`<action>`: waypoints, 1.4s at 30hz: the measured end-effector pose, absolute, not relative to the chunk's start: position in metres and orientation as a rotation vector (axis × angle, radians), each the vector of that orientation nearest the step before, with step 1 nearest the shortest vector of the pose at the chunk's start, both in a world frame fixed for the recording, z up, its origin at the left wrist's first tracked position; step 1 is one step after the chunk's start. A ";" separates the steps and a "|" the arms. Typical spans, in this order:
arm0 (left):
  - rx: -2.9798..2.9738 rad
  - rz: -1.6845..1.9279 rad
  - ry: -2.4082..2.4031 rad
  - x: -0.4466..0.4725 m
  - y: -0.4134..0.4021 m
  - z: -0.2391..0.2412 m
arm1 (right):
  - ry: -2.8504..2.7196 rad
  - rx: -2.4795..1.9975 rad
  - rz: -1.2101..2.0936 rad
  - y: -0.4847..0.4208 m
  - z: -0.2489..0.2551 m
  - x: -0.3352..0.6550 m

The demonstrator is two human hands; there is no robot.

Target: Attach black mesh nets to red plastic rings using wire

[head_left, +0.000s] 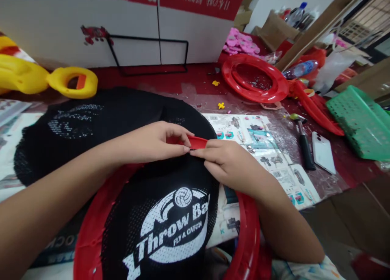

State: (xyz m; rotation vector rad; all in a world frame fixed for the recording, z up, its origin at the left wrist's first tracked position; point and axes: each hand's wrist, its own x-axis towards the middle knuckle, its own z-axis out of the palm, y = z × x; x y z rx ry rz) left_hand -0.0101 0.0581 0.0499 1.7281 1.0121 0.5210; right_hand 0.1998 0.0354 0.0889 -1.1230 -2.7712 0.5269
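Note:
A red plastic ring [91,231] lies in front of me, with black mesh fabric [179,227] across it; the fabric has a white "Throw Ba…" print. At the ring's far rim, my left hand [158,142] is closed, its thumb and fingers pinching the mesh edge against the red plastic. My right hand [227,160] meets it from the right, also closed, fingertips pressed on the same edge. The fingertips nearly touch, and what lies exactly between them is partly hidden. More black mesh [122,105] with a white print spreads out behind my left hand.
Two stacked red rings [256,79] stand at the back right, with small screws inside. Farther right are a hammer [304,146], a white phone [324,152] and a green basket [362,121]. Yellow plastic parts [73,82] lie left, before a large white carton [131,24].

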 end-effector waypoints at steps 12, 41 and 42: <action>1.781 0.469 1.167 -0.011 0.062 0.046 | -2.845 -1.171 0.523 0.037 0.093 0.202; 2.248 0.647 0.963 -0.002 0.048 0.042 | -2.140 -1.578 1.136 0.047 0.093 0.211; 2.290 0.624 0.938 -0.002 0.047 0.042 | -2.108 -1.600 1.189 0.048 0.093 0.212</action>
